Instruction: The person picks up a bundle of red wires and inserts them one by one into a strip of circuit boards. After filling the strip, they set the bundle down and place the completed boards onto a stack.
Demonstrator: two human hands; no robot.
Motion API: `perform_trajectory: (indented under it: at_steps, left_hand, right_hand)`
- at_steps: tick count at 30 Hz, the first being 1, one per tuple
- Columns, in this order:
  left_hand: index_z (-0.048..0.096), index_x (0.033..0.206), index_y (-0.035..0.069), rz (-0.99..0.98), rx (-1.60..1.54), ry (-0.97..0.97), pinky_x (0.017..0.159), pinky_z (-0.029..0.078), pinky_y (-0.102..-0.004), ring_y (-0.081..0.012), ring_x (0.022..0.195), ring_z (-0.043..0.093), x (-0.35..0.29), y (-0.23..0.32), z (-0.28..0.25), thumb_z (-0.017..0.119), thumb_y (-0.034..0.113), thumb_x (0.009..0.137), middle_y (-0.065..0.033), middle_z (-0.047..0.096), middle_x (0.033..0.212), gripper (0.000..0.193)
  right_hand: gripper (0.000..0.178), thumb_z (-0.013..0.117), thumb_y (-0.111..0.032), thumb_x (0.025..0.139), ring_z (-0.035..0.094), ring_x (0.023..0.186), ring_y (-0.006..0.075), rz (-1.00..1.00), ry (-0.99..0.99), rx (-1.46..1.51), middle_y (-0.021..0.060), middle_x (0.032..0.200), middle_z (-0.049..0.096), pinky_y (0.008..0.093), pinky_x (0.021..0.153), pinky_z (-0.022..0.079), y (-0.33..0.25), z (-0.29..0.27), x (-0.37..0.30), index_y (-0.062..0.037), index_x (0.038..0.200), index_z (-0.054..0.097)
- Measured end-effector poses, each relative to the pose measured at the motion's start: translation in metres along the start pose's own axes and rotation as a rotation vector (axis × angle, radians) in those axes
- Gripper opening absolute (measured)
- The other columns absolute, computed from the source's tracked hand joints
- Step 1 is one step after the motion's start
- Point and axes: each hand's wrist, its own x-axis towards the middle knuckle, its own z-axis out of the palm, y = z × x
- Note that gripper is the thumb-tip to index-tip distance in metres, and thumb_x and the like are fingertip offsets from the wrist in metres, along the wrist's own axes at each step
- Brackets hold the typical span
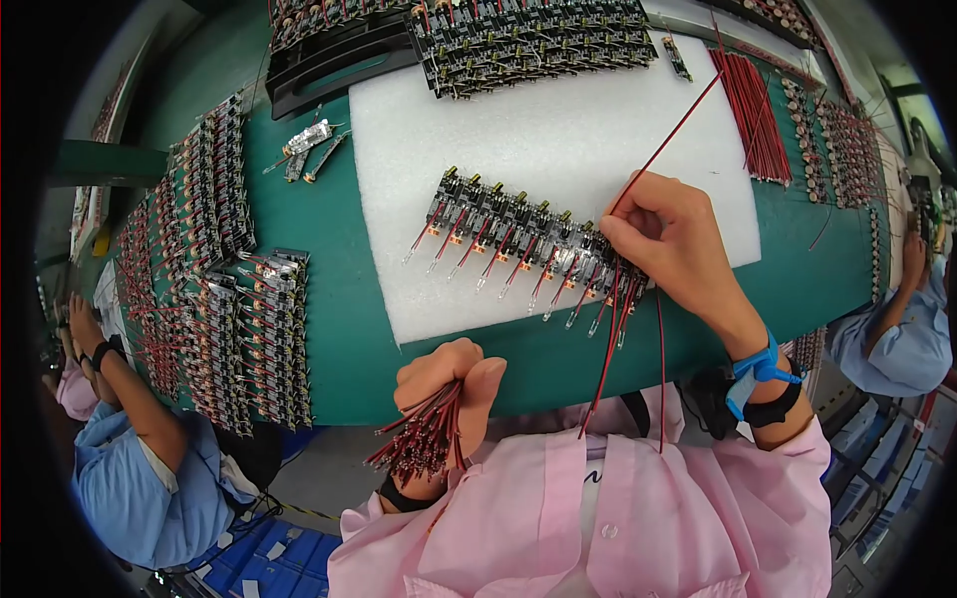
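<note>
My left hand [454, 384] is closed round a thick bundle of dark red wires [421, 439] in front of the table's near edge. At the right end of a slanted row of small black circuit boards [508, 224], my right hand [678, 234] pinches a long red wire [673, 130] between thumb and fingers. This wire slants up to the right; its lower end is hidden by the hand. Short red leads with clear LEDs stick out from the row toward me. Several longer red wires hang from its right end past the table edge. The row lies on a white foam sheet [394, 189].
A dense block of boards [538, 50] lies on the foam's far edge, with a single board [677, 60] beside it. Red wires [753, 120] lie right of the foam. Board rows [274, 339] and loose parts [307, 140] are at left. Blue-sleeved people [159, 488] sit on both sides.
</note>
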Motion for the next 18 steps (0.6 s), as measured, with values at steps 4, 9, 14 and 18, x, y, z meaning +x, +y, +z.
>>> perform_trajectory:
  at_steps: [4, 9, 14, 18]
  left_hand:
    - [0.032, 0.057, 0.003, 0.001, 0.004, 0.003, 0.037, 0.027, -0.0229, -0.0093, 0.041, 0.031, -0.0008, 0.0004, 0.0001, 0.053, 0.013, 0.078, -0.0020, 0.036, 0.049, 0.030]
    - [0.032, 0.058, 0.003, 0.004, -0.021, 0.044, 0.037, 0.027, -0.0228, -0.0091, 0.042, 0.031, -0.0013, 0.0009, 0.0033, 0.053, 0.014, 0.078, -0.0018, 0.035, 0.050, 0.031]
    - [0.041, 0.061, 0.001, -0.036, -0.075, 0.048, 0.040, 0.029, -0.0219, -0.0092, 0.043, 0.033, -0.0017, 0.0011, 0.0021, 0.056, 0.010, 0.076, -0.0031, 0.040, 0.049, 0.023]
    - [0.042, 0.062, 0.000, -0.045, -0.046, 0.045, 0.042, 0.031, -0.0222, -0.0099, 0.045, 0.037, -0.0029, 0.0006, 0.0013, 0.056, 0.010, 0.076, -0.0042, 0.044, 0.052, 0.022]
  right_hand:
    - [0.011, 0.057, -0.004, 0.064, 0.041, 0.045, 0.0121, -0.031, 0.035, -0.023, 0.0047, 0.052, 0.044, 0.0242, 0.043, 0.031, 0.0013, 0.0012, 0.0007, 0.0006, 0.059, 0.049]
    - [0.012, 0.056, -0.004, 0.062, 0.043, 0.042, 0.0163, -0.069, 0.085, -0.036, 0.0076, 0.051, 0.045, 0.0271, 0.042, 0.033, 0.0005, 0.0032, 0.0005, 0.0004, 0.057, 0.046]
    - [0.009, 0.059, -0.004, 0.065, 0.035, 0.049, 0.0046, -0.028, 0.036, -0.017, -0.0012, 0.054, 0.043, 0.0195, 0.044, 0.028, 0.0016, 0.0009, -0.0009, 0.0008, 0.062, 0.052]
    - [0.009, 0.059, -0.004, 0.065, 0.036, 0.050, 0.0052, -0.074, 0.052, -0.011, -0.0007, 0.054, 0.043, 0.0197, 0.045, 0.029, 0.0027, 0.0019, -0.0015, 0.0005, 0.062, 0.052]
